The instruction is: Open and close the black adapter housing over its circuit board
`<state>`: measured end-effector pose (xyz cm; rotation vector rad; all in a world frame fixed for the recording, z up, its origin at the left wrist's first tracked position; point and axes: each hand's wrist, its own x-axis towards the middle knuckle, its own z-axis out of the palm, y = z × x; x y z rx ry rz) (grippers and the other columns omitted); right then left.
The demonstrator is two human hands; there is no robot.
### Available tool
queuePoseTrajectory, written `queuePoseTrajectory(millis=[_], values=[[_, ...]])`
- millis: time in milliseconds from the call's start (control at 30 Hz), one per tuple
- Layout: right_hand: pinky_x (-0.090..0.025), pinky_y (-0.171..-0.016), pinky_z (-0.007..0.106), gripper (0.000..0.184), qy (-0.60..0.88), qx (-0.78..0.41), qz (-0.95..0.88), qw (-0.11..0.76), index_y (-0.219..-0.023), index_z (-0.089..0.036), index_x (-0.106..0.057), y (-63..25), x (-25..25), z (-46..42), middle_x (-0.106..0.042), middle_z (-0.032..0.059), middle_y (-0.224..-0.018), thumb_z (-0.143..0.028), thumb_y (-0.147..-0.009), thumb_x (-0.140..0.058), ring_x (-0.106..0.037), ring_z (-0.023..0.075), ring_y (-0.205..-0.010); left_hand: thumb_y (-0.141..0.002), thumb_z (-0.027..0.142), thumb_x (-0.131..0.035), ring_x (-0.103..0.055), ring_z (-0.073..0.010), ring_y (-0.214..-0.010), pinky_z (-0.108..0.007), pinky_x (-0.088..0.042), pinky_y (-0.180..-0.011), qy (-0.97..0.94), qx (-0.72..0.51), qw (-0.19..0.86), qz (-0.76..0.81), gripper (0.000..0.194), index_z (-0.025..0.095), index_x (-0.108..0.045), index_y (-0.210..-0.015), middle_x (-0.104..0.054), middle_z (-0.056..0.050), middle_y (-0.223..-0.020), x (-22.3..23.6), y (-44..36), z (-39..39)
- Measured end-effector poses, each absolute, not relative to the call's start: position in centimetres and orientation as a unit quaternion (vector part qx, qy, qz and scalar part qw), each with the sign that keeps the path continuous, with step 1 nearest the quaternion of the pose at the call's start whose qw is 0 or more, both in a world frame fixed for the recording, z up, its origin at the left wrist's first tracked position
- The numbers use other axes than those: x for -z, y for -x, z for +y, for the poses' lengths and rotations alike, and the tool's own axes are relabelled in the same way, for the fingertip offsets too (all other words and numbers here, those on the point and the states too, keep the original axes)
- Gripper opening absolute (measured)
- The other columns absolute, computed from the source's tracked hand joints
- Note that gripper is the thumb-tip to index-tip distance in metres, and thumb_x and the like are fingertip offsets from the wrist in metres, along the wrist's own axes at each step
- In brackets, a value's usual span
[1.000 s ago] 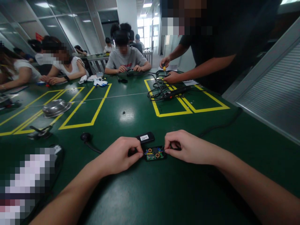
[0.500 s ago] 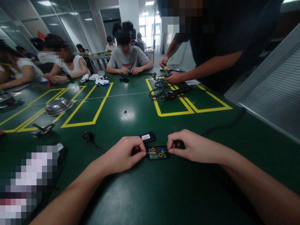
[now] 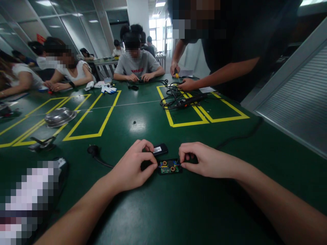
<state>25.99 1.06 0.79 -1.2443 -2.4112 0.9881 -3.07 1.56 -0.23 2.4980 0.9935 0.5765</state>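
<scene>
So the room's a bright, glass-walled workspace, and the surface is a shiny green tabletop (image 3: 143,211) with yellow tape (image 3: 83,137) laid out in rectangles. My left hand (image 3: 130,166) has thumb and index pinched narrow on the left end of an open black housing (image 3: 170,173), other fingers loosely raised. Right hand (image 3: 201,160) is pinched narrow too, on the opposite end, other fingers curled. Can't really tell if the tips are on the housing edge or the tiny wires there. The housing lies flat between both hands, with a green circuit board (image 3: 166,169) and two copper coils (image 3: 165,163) showing. Just beyond the left fingertips sits a black cover (image 3: 164,147) with a white label (image 3: 157,149); the fingers overlap it from here, so no clue if they touch. A black power plug (image 3: 93,149) is left of the left hand, its cord running in behind that hand. Black cable (image 3: 237,137) trails off past the right hand. Way beyond the right hand, a standing person (image 3: 230,51) holds a yellow-and-black screwdriver (image 3: 176,74) over a cable tangle (image 3: 171,97). Shiny metal bowl (image 3: 60,117) is well out past the left hand.
</scene>
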Motion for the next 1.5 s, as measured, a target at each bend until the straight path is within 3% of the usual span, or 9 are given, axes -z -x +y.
queuePoseTrajectory(millis=[167, 367, 500, 567, 733, 800, 1233, 1367, 1500], values=[[-0.043, -0.071, 0.030, 0.009, 0.436, -0.336, -0.827, 0.113, -0.087, -0.021, -0.064, -25.5, -0.9, 0.9, -0.065, 0.0010, -0.086, -0.013, -0.091, -0.067, -0.060, 0.0176, -0.078, -0.099, 0.018, -0.070, -0.067, -0.0316, -0.125, -0.056, -0.054, -0.111, -0.861, -0.215, 0.176, 0.427, 0.029, 0.025, -0.080, -0.126, -0.073, -0.011, -0.136, 1.9, 3.0, 2.7], [-0.046, -0.076, 0.032, 0.007, 0.451, -0.328, -0.818, 0.141, -0.101, -0.022, -0.064, -25.0, -0.5, 0.8, -0.067, 0.0026, -0.094, -0.016, -0.096, -0.063, -0.061, 0.0189, -0.084, -0.103, 0.025, -0.068, -0.072, -0.0266, -0.114, -0.046, -0.058, -0.107, -0.858, -0.266, 0.182, 0.400, 0.024, 0.021, -0.078, -0.126, -0.079, -0.010, -0.125, 1.2, 3.4, 2.4], [-0.050, -0.091, 0.037, 0.060, 0.462, -0.352, -0.800, 0.150, -0.140, -0.023, -0.049, -25.2, -0.6, 0.5, -0.069, 0.0050, -0.112, -0.018, -0.087, -0.077, -0.065, 0.0229, -0.101, -0.104, 0.025, -0.068, -0.071, -0.0250, -0.115, -0.042, -0.059, -0.105, -0.880, -0.273, 0.206, 0.329, 0.027, 0.023, -0.077, -0.130, -0.077, -0.010, -0.128, 0.7, 2.9, 1.3], [-0.050, -0.096, 0.039, 0.071, 0.456, -0.353, -0.804, 0.145, -0.144, -0.024, -0.048, -25.2, -0.5, 0.4, -0.068, 0.0059, -0.119, -0.023, -0.083, -0.084, -0.065, 0.0247, -0.107, -0.105, 0.025, -0.067, -0.070, -0.0252, -0.116, -0.043, -0.059, -0.104, -0.897, -0.243, 0.208, 0.304, 0.028, 0.026, -0.077, -0.132, -0.077, -0.009, -0.129, 0.8, 2.6, 1.1], [-0.050, -0.089, 0.037, 0.027, 0.434, -0.310, -0.828, 0.172, -0.113, -0.022, -0.068, -24.6, 0.3, 0.6, -0.069, 0.0051, -0.111, -0.028, -0.091, -0.082, -0.065, 0.0241, -0.102, -0.106, 0.026, -0.067, -0.069, -0.0255, -0.111, -0.044, -0.060, -0.100, -0.915, -0.211, 0.188, 0.289, 0.028, 0.026, -0.078, -0.132, -0.077, -0.010, -0.126, 1.0, 2.5, 1.3], [-0.051, -0.088, 0.036, 0.021, 0.428, -0.303, -0.831, 0.184, -0.108, -0.022, -0.069, -24.4, 0.7, 0.6, -0.070, 0.0050, -0.109, -0.026, -0.093, -0.081, -0.065, 0.0239, -0.102, -0.105, 0.025, -0.069, -0.069, -0.0256, -0.109, -0.044, -0.060, -0.097, -0.917, -0.210, 0.183, 0.286, 0.027, 0.024, -0.078, -0.131, -0.077, -0.010, -0.123, 1.0, 2.6, 1.4], [-0.053, -0.091, 0.039, 0.024, 0.412, -0.262, -0.846, 0.213, -0.104, -0.021, -0.068, -24.0, 0.9, 0.5, -0.071, 0.0059, -0.107, -0.021, -0.087, -0.085, -0.066, 0.0255, -0.104, -0.101, 0.018, -0.071, -0.068, -0.0254, -0.109, -0.043, -0.059, -0.098, -0.911, -0.207, 0.200, 0.296, 0.028, 0.023, -0.075, -0.128, -0.075, -0.009, -0.121, 1.0, 2.4, 1.2], [-0.053, -0.091, 0.041, 0.019, 0.410, -0.264, -0.844, 0.225, -0.109, -0.021, -0.071, -24.6, 1.1, 1.0, -0.072, 0.0078, -0.108, -0.036, -0.098, -0.074, -0.066, 0.0262, -0.101, -0.102, 0.021, -0.068, -0.069, -0.0247, -0.108, -0.043, -0.058, -0.099, -0.896, -0.219, 0.236, 0.307, 0.027, 0.024, -0.074, -0.128, -0.076, -0.007, -0.120, 0.9, 2.4, 1.2], [-0.053, -0.092, 0.043, 0.027, 0.478, -0.243, -0.803, 0.262, -0.110, -0.023, -0.074, -25.6, 1.7, 2.4, -0.076, 0.0093, -0.109, -0.042, -0.108, -0.056, -0.069, 0.0280, -0.103, -0.101, 0.025, -0.065, -0.070, -0.0252, -0.104, -0.043, -0.058, -0.097, -0.868, -0.266, 0.227, 0.352, 0.025, 0.023, -0.071, -0.126, -0.077, -0.007, -0.115, 0.8, 2.6, 1.5]])
